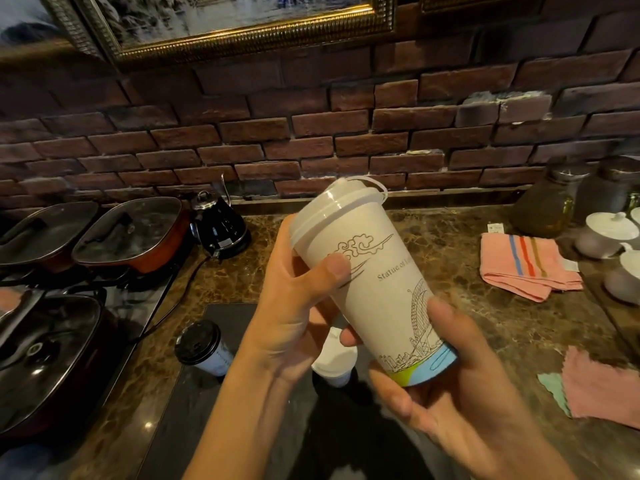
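A tall white paper cup (377, 271) with line drawings, a blue and green base and a white plastic lid is held tilted in the air above the counter. My left hand (298, 306) grips its upper part just under the lid, thumb across the front. My right hand (450, 386) holds the bottom end, thumb on the side. Below them two more cups stand on a dark mat (214, 403): one with a black lid (202, 346), and a white-lidded cup (334, 362) partly hidden behind my hands.
Lidded red pans (128, 233) and a dark pot (45, 358) fill the left. A black kettle (220, 225) stands by the brick wall. A pink striped towel (526, 265), white sugar bowls (609, 233), jars (543, 206) and pink cloths (602, 389) lie at right on the marble counter (491, 327).
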A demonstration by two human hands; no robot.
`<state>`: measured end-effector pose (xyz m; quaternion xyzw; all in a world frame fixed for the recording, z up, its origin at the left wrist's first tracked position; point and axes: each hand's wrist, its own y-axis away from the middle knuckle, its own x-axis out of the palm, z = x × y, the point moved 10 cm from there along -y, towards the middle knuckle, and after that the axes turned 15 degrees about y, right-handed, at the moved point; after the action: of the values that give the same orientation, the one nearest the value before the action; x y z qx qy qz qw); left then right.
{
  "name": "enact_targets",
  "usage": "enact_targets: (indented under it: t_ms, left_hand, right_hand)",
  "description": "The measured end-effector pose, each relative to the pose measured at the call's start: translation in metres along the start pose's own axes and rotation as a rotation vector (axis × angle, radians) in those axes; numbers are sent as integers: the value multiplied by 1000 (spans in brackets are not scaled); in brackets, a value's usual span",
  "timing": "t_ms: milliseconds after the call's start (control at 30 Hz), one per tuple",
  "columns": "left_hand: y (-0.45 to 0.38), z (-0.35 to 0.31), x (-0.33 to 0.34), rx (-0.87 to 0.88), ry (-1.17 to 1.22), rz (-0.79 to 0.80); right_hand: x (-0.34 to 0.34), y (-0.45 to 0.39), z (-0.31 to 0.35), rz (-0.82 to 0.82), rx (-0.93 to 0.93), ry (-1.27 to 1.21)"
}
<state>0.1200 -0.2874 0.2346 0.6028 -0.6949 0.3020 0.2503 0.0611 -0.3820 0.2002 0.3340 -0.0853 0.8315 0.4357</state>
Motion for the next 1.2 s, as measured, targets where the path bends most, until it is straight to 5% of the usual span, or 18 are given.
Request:
enact_targets:
  t_ms: [67, 233, 300, 433, 533, 633, 767, 833, 1067, 1133, 1200]
  left_hand:
    - [0, -3, -4, 37, -23, -39]
    - [1, -8, -8, 100, -146, -108]
    - [2, -8, -7, 94, -143, -104]
    - [2, -6, -3, 75, -112, -74]
    - [2, -4, -3, 59, -104, -83]
    - [4, -6, -3, 61, -101, -89]
    - [3, -13, -7, 126, -166, -136]
    - [4, -12, -5, 123, -171, -128]
    - [4, -7, 1, 60, -87, -24]
    - [5, -8, 1, 58, -98, -32]
    - [5, -11, -2, 71, -105, -74]
  right_hand:
    - [-7, -1, 5, -75, -34, 121]
    - [-25, 11, 52, -508, -281, 1094]
    - [-22, 12, 48, -450, -284, 1010]
    - [-12, 1, 18, -117, -122, 236]
    - [-4, -3, 2, 24, -44, 28]
    - [-7, -5, 0, -12, -32, 69]
    - [-34, 3, 31, -410, -180, 745]
    - [-32, 7, 38, -471, -229, 878]
    - [7, -4, -9, 56, 0, -70]
    - [3, -6, -11, 42, 9, -40]
    - [-11, -6, 2, -128, -62, 244]
